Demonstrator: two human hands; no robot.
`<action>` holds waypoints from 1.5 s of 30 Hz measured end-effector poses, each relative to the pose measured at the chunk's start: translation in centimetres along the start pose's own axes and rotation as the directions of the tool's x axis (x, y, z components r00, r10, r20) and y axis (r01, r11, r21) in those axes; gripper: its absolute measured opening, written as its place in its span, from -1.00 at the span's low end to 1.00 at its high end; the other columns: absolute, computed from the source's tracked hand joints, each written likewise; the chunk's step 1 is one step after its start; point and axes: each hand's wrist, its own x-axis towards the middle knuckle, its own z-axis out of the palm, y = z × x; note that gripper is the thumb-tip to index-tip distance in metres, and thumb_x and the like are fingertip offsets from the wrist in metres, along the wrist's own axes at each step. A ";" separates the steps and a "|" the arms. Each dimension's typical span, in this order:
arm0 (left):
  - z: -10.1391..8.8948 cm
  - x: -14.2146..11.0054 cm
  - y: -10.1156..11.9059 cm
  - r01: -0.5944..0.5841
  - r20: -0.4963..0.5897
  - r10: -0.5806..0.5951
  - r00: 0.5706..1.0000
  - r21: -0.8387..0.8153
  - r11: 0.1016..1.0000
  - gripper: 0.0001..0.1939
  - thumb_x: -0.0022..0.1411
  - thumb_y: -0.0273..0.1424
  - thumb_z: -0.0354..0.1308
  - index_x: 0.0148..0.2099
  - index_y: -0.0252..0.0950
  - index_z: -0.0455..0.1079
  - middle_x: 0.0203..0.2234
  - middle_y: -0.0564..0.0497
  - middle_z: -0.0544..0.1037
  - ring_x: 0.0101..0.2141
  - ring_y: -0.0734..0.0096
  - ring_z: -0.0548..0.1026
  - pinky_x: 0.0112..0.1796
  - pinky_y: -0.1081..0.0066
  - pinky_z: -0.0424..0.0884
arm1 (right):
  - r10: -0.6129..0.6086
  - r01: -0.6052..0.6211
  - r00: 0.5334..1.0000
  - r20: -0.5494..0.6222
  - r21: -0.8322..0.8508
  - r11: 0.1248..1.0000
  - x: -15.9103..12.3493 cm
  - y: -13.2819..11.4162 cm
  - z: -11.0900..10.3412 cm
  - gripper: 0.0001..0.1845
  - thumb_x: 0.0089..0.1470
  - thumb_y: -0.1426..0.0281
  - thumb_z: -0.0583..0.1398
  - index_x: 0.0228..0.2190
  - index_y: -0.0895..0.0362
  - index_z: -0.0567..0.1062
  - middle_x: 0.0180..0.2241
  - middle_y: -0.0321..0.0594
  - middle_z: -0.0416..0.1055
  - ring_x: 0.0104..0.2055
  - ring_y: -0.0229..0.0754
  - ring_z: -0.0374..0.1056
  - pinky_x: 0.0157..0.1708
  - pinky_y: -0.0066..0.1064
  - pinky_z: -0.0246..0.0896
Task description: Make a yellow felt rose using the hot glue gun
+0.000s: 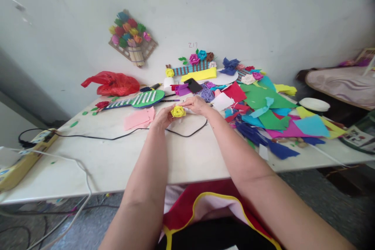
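Over the middle of the table, a yellow paper flower sits in the fingers of my left hand, which is closed round its left side. My right hand is closed just right of the flower, its fingertips reaching to the flower's upper edge. Something pale shows under the right fingers, too small to name. A black cable loops across the table and rises towards the right hand; its end is hidden. Left of my hands lie pink paper sheets.
Coloured crepe paper pieces crowd the right side. Behind are a yellow paper strip, a phone and a red plastic bag. A green board with white pegs lies back left. A power strip stands at the left edge.
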 end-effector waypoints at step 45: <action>-0.5 0.4 0.1 -0.214 0.050 0.211 0.976 0.070 0.974 -0.67 -0.13 -0.34 0.47 -0.32 -0.38 0.48 -0.49 0.01 0.56 -0.44 0.40 0.55 -0.46 0.46 0.52 | 0.005 -0.022 0.994 -0.108 -0.153 0.988 -0.4 -1.7 -0.3 -0.68 0.24 0.31 0.14 -0.07 -0.04 0.64 -0.15 -0.18 0.61 -0.10 -0.11 0.47 -0.22 -0.40 0.18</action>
